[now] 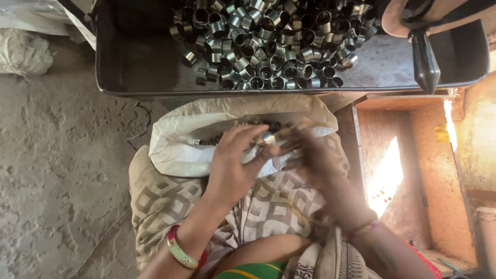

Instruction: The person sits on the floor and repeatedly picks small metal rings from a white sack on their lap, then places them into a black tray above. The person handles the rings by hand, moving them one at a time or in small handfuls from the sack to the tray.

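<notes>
A small metal ring [267, 137] is pinched between the fingertips of the left hand [231, 165] and the right hand [315, 160], just above the open mouth of a white woven sack [191, 134] resting on the lap. The right hand is blurred, so its exact finger closure cannot be told. Beyond the sack, a dark metal tray [134, 57] is seen heaped with short shiny metal sleeves [268, 41].

Far: dark metal tray [134, 57] heaped with short steel rings [268, 41]; left, grey floor [57, 170] (rough); right, orange wooden box [429, 170].
</notes>
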